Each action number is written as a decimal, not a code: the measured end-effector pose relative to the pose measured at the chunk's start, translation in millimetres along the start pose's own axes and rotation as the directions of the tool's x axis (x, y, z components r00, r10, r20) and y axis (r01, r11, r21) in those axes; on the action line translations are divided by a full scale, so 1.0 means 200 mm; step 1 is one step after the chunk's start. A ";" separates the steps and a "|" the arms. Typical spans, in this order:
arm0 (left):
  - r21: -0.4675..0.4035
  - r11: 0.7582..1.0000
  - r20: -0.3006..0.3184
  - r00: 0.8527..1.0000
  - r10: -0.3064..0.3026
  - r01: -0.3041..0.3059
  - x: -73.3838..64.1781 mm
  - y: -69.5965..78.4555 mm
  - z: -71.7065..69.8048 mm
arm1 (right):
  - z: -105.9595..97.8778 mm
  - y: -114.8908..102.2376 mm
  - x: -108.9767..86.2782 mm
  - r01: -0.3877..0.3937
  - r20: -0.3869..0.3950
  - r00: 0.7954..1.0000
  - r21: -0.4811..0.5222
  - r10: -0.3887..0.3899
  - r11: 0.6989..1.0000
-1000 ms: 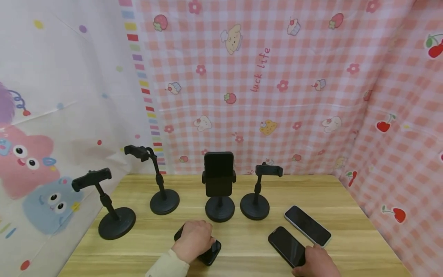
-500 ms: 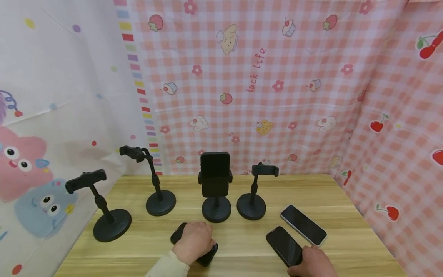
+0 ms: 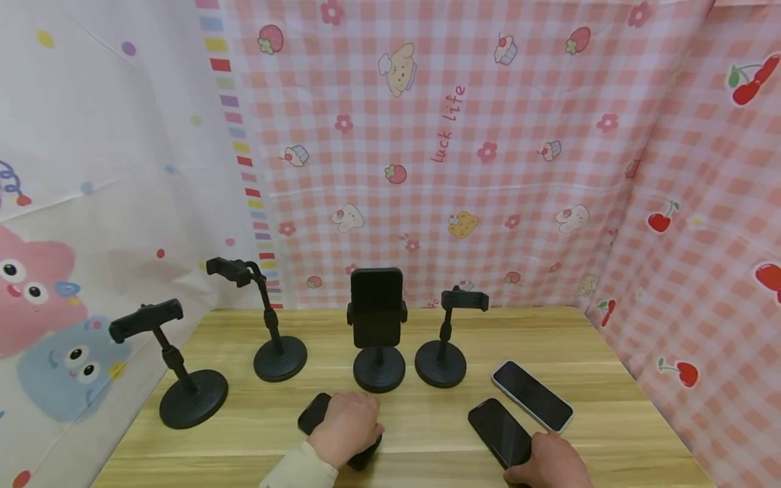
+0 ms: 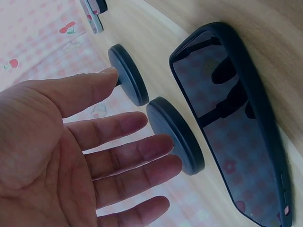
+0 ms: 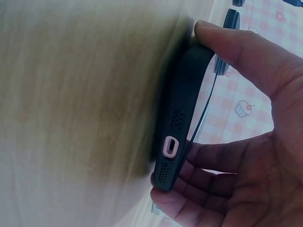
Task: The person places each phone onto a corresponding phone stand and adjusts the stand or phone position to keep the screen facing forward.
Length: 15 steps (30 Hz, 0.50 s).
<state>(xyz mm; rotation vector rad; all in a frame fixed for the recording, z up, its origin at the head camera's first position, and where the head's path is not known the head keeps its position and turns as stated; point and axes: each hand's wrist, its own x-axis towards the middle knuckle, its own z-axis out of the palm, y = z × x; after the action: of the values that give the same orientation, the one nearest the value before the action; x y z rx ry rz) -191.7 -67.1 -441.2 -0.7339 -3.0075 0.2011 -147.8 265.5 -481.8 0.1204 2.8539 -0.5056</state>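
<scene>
My left hand (image 3: 346, 428) hovers over a black-cased phone (image 3: 314, 411) that lies face up on the table. In the left wrist view its fingers (image 4: 137, 175) are spread and loose, apart from the phone (image 4: 222, 127). At the right, my right hand (image 3: 550, 462) grips the near end of a second black-cased phone (image 3: 499, 427). The right wrist view shows the thumb at one edge of this phone (image 5: 182, 109) and fingers at the other, its charging port facing the camera. Beyond it lies a phone with a white edge (image 3: 533, 397), face up.
A black stand (image 3: 379, 369) at centre back holds an upright phone (image 3: 376, 305). Other black phone stands have bare clamps: one to its right (image 3: 441, 362), one back left (image 3: 281, 358), one far left (image 3: 194, 400). Patterned cloth (image 3: 464, 169) hangs behind the wooden table (image 3: 427, 434).
The head view has turned slightly right, so the scene slides left. My left hand has shifted a little rightward over its phone. The right hand keeps its grip.
</scene>
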 end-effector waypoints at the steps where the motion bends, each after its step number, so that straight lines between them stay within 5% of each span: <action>1: -0.001 1.000 0.004 1.000 0.001 -0.001 0.00 0.00 0.00 | 0.00 0.00 0.00 -0.003 -0.005 1.000 -0.003 0.003 1.000; 15: 0.009 0.998 -0.033 0.998 0.055 -0.055 0.01 0.05 0.00 | 0.00 -0.01 -0.04 -0.001 -0.079 0.997 -0.005 0.000 1.000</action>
<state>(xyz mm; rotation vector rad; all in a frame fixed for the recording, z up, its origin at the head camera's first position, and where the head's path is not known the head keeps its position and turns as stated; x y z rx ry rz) -189.8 -57.9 -443.4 -0.8117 -2.9556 0.1999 -141.2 263.4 -478.6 0.1430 2.9314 -0.5038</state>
